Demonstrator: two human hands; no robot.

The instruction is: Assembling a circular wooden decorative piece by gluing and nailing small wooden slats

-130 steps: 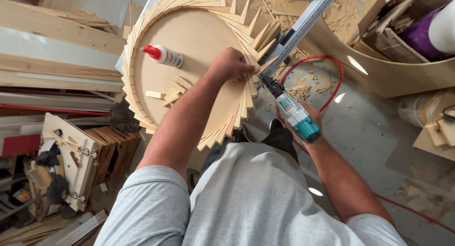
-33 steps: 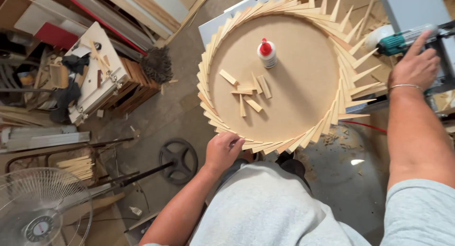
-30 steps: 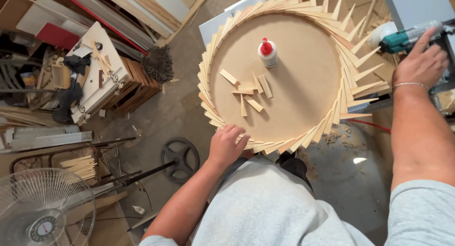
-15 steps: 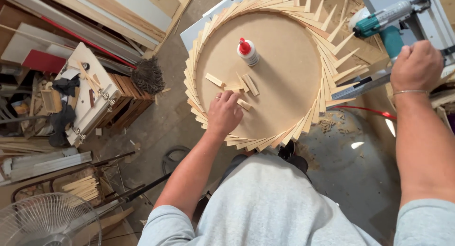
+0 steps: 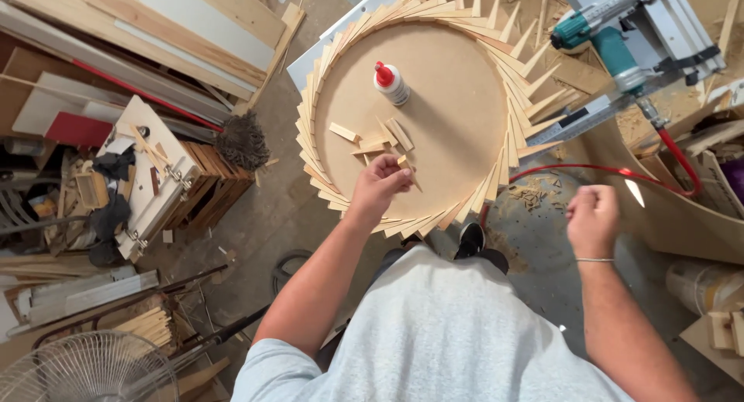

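Note:
A round wooden disc [image 5: 457, 115] lies in front of me, ringed with overlapping thin wood strips [image 5: 314, 131] that fan out like a sunburst. On the disc stand a white glue bottle with a red cap [image 5: 393, 83] and a small heap of loose wood pieces [image 5: 372, 139]. My left hand [image 5: 380, 183] is over that heap, fingers pinched on a small wood piece. My right hand [image 5: 593, 220] hangs beside the disc's right edge, curled into a loose fist with nothing in it. A teal nail gun [image 5: 608, 26] rests on the metal rail at upper right, away from both hands.
A red air hose [image 5: 612, 170] curves from the nail gun across the floor. Sawdust and chips [image 5: 535, 194] lie under the disc's edge. Boards and lumber [image 5: 147, 38] are stacked at left, a wire fan [image 5: 85, 371] at lower left, a curved plywood form [image 5: 682, 216] at right.
My right hand has let go of the nail gun and dropped to my side. My left hand moved from the disc's near rim up to the loose pieces and pinched one.

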